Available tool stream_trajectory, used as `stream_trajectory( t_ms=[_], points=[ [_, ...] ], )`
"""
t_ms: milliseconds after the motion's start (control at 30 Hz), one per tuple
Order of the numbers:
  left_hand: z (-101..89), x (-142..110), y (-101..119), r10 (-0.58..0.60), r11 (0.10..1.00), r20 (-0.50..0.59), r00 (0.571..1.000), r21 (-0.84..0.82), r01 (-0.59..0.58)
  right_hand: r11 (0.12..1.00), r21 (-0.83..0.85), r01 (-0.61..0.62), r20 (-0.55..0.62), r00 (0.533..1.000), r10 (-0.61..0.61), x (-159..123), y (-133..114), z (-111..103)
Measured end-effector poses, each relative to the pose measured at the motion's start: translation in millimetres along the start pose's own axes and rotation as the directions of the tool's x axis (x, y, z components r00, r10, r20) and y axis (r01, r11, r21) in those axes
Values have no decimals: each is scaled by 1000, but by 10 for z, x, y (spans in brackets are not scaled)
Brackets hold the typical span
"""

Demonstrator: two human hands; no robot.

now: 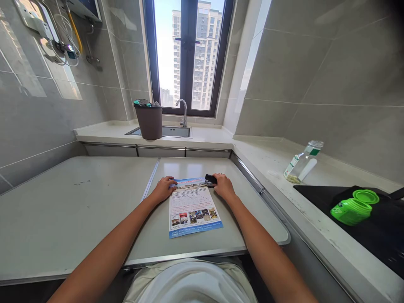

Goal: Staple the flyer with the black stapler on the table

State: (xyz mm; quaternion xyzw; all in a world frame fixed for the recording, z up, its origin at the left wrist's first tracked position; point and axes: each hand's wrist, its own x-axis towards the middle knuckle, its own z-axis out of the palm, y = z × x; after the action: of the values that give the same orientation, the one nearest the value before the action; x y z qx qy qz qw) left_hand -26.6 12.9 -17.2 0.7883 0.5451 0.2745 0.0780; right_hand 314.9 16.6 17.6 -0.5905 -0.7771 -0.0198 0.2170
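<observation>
A printed flyer point(194, 204) with a blue border, lines of text and a row of small photos lies on the light folding table. My left hand point(163, 189) is at its upper left edge, fingers closed on the paper. My right hand point(223, 186) grips a black stapler point(211, 180) at the sheet's upper right corner. The stapler's front end overlaps that corner. Whether its jaws are pressed together cannot be made out.
The white folding table point(104, 202) has a seam left of the flyer. Behind it, a brown bin point(149, 122) stands by a sink with a faucet point(183, 112). On the right counter are a glass bottle point(303, 163) and a green open container point(352, 211) on a black surface.
</observation>
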Motion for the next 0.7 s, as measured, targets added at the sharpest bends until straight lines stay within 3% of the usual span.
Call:
stream_trajectory(
  t_ms=[167, 300, 400, 533, 700],
  points=[
    [21, 1, 2, -12, 998, 6, 1000, 61, 11, 994, -10, -109, -119, 987, 107, 10, 36, -71],
    [4, -11, 37, -35, 995, 36, 999, 95, 31, 993, 115, -23, -199, 979, 45, -8, -194, -118],
    [-12, -21, 54, -46, 996, 45, 998, 82, 43, 975, 210, 79, -119, 991, -54, -63, -514, -92],
    [-28, -32, 63, -34, 997, 28, 999, 74, 32, 961, 250, 119, 57, 989, -137, -200, -912, -15],
    [-34, -34, 61, -1, 1000, -8, 1000, 20, 1, 953, 261, 156, 149, 969, -199, -327, -1052, -13]
  ],
)
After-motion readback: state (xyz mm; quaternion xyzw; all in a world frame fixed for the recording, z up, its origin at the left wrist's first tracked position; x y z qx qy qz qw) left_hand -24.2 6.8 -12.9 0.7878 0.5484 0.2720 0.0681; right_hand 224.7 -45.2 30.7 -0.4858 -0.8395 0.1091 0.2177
